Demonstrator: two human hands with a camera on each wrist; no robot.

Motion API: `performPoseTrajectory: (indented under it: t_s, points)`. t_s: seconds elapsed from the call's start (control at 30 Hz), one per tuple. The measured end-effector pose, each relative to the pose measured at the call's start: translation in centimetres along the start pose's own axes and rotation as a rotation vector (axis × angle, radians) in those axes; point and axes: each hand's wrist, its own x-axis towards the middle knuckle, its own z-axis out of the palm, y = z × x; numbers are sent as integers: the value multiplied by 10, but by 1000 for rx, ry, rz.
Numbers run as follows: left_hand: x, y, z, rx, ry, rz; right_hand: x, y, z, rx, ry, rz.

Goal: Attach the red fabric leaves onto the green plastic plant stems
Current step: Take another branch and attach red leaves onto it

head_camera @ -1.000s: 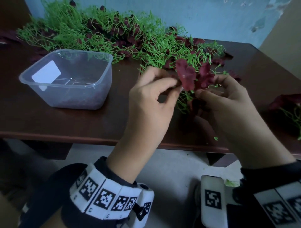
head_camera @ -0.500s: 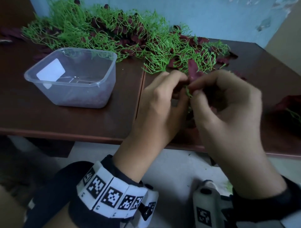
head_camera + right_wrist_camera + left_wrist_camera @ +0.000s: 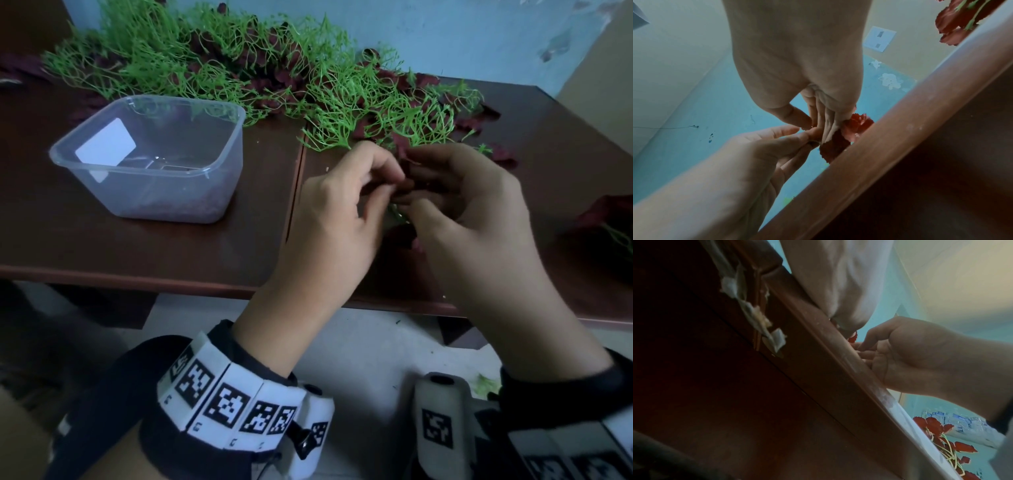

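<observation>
My two hands meet over the table's front part, fingertips touching. My left hand (image 3: 394, 186) pinches a small red fabric leaf (image 3: 853, 338) between thumb and forefinger. My right hand (image 3: 412, 197) curls round a green plastic stem (image 3: 397, 214) that carries dark red leaves (image 3: 857, 125). In the right wrist view the left thumb and forefinger (image 3: 812, 134) press against the right fingers just above those leaves. Most of the stem is hidden inside the hands. A long heap of green stems mixed with red leaves (image 3: 342, 96) lies along the back of the table.
A clear plastic tub (image 3: 150, 157) stands at the left on the dark wooden table (image 3: 205, 253). One sprig with red leaves (image 3: 609, 222) lies at the right edge. A blue wall rises behind the heap. The table's front edge runs just under my wrists.
The hands have closed together and sunk lower towards the table. The red leaves that stood up between them a second ago are now mostly covered by the fingers.
</observation>
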Motion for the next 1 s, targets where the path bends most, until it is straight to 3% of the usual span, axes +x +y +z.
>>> performPoseTrajectory:
  t_s: [0.37, 1.0]
  points:
    - [-1, -2, 2, -105, 14, -27, 5, 6, 0, 379, 43, 101]
    - [1, -5, 3, -276, 50, -263, 3, 2, 5, 298, -85, 58]
